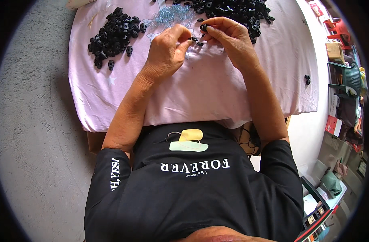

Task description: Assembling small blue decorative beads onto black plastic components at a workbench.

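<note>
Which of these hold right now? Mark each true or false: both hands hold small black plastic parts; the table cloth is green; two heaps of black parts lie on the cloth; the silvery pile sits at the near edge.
1. Both hands, left hand and right hand, pinch small black plastic parts: true.
2. The cloth is green: false, the pink fabric cloth covers the table.
3. Two heaps lie on it: true, left heap of black parts and right heap of black parts.
4. Silvery pile near the person: false, the silvery pile lies at the far edge.

left hand [167,50] upper centre, fingertips pinching a small black plastic piece [194,39] | right hand [229,38] just beside it, pinching another black piece [203,27] | pink cloth [200,88] beneath | black heap [114,34] upper left | second heap [237,11] top centre-right
</note>
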Action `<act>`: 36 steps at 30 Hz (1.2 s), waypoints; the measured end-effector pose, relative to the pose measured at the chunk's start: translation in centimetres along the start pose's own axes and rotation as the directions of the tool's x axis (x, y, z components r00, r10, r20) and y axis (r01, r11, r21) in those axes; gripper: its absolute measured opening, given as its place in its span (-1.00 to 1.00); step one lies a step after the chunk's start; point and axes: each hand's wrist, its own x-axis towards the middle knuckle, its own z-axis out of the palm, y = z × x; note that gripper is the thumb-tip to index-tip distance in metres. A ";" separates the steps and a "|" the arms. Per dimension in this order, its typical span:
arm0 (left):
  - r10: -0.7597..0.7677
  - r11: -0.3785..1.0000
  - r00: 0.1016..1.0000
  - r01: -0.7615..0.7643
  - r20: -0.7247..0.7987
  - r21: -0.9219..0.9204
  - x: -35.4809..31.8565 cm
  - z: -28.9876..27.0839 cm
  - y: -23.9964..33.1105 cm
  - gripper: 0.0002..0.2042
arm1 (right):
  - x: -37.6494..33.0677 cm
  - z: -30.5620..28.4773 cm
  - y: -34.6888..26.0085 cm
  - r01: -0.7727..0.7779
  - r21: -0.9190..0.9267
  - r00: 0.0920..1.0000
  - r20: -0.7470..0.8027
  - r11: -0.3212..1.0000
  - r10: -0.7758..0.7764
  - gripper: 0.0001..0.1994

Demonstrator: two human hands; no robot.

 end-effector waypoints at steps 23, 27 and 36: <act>-0.140 0.864 0.988 0.157 0.071 -0.479 0.2 -0.7 -0.3 -0.87 | -0.4 0.6 -0.1 -0.036 -0.024 0.990 0.133 0.999 0.039 -0.83; -0.178 0.811 0.977 0.212 0.115 -0.545 0.2 -0.9 -0.3 -0.88 | -0.4 0.7 -0.3 -0.042 -0.013 0.989 0.142 0.999 0.043 -0.82; -0.142 0.835 0.982 0.187 0.125 -0.517 0.2 -1.0 -0.3 -0.90 | -0.6 0.9 -0.5 -0.051 -0.025 0.989 0.138 0.998 0.054 -0.83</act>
